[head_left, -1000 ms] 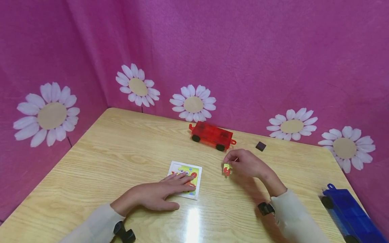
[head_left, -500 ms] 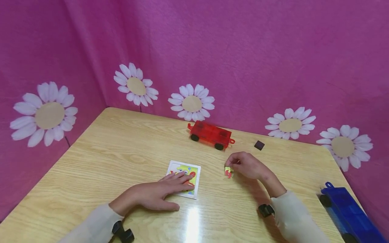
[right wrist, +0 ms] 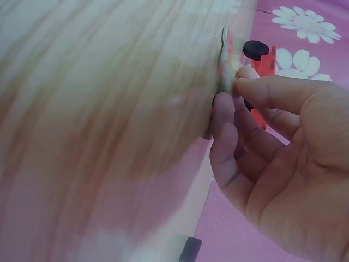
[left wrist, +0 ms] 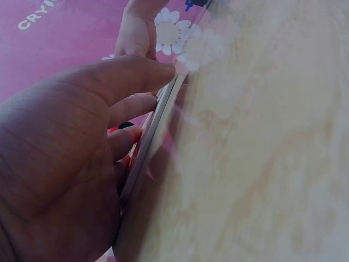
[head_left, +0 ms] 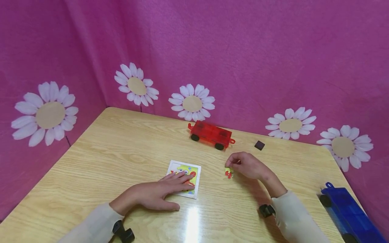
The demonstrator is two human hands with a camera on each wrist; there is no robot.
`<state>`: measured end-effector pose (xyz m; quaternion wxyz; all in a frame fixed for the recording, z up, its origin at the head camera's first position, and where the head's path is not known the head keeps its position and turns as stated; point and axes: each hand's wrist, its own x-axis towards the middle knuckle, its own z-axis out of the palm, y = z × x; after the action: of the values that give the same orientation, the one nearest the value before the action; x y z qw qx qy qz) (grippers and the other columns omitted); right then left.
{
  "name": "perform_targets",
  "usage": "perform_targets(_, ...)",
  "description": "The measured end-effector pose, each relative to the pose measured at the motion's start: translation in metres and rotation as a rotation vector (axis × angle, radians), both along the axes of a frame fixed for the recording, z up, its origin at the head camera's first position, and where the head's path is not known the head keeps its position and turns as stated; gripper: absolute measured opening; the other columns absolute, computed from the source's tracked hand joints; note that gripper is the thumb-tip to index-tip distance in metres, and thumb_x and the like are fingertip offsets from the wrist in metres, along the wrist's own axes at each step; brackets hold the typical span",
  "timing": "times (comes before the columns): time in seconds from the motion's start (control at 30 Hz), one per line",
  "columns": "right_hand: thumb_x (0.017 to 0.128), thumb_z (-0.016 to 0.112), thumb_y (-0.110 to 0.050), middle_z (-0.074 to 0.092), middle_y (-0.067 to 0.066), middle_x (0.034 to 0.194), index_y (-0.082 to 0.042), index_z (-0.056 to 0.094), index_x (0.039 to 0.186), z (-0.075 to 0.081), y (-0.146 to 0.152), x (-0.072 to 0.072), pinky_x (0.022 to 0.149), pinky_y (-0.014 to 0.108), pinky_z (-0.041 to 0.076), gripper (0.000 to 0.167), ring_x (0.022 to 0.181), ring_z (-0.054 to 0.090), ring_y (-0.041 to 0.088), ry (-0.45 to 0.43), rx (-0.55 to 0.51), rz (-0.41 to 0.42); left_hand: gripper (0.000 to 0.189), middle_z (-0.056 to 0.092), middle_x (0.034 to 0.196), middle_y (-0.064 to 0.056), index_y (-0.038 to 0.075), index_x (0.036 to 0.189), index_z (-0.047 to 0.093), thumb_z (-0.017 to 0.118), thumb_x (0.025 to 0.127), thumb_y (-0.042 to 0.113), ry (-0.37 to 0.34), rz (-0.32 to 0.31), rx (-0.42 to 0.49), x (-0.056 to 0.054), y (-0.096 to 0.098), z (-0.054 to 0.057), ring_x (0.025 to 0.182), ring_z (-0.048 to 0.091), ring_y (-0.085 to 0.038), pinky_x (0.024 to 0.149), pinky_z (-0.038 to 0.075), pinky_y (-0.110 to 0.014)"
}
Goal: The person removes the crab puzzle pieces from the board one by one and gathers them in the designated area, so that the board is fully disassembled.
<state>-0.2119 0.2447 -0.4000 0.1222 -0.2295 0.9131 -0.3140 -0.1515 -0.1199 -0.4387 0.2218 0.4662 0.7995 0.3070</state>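
Observation:
A small square jigsaw puzzle [head_left: 193, 168] with a white border lies on the table, showing a yellow, red and blue cartoon picture. Across it rests my left hand [head_left: 155, 195], fingers straight and spread, hiding much of the picture. To the right, my right hand [head_left: 247, 165] pinches a yellow and red puzzle piece [head_left: 229, 173] between thumb and fingers, apart from the puzzle. Seen edge-on in the right wrist view, the puzzle piece [right wrist: 226, 63] is thin and close to the tabletop. The left wrist view shows the puzzle's edge beneath my left fingers.
A red toy wagon [head_left: 209, 135] with black wheels stands at the table's back. Right of it lies a small dark square [head_left: 259, 145]. A blue toy wagon [head_left: 349, 212] sits at the right edge. Pink cloth [head_left: 243, 60] with white daisies hangs behind the wooden table [head_left: 121, 148].
My right hand has shifted the puzzle piece slightly to the right and tilted it, with its face now appearing a little shorter. My left hand stays on the puzzle.

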Motion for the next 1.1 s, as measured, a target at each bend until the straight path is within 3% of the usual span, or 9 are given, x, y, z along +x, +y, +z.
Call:
perform_targets(0.33, 0.098, 0.069, -0.007, 0.068, 0.000, 0.086, -0.008, 0.075, 0.098, 0.007, -0.004, -0.002, 0.070, 0.032, 0.049, 0.006, 0.075, 0.056, 0.017, 0.015, -0.030, -0.028, 0.066, 0.009, 0.172, 0.005, 0.024, 0.162, 0.038, 0.063, 0.102, 0.037, 0.007, -0.004, -0.007, -0.001, 0.000, 0.001, 0.157, 0.000, -0.021, 0.124, 0.002, -0.048)
perform_targets(0.77, 0.099, 0.066, -0.003, 0.073, 0.007, 0.100, -0.003, 0.075, 0.107, 0.015, -0.053, -0.008, 0.075, 0.033, 0.053, 0.012, 0.083, 0.059, 0.018, 0.041, -0.069, 0.104, 0.066, 0.011, 0.172, 0.006, 0.025, 0.161, 0.039, 0.063, 0.101, 0.037, -0.012, 0.004, -0.009, -0.001, 0.001, 0.000, 0.157, 0.000, -0.020, 0.124, 0.003, -0.049)
perform_targets(1.1, 0.100, 0.062, -0.002, 0.074, 0.001, 0.101, -0.005, 0.076, 0.108, 0.011, -0.097, -0.012, 0.084, 0.032, 0.053, 0.017, 0.091, 0.062, 0.014, 0.032, -0.055, 0.217, 0.066, 0.011, 0.172, 0.005, 0.025, 0.161, 0.038, 0.063, 0.102, 0.039, -0.006, 0.001, -0.008, -0.001, 0.000, 0.000, 0.157, 0.000, -0.020, 0.124, 0.002, -0.049)
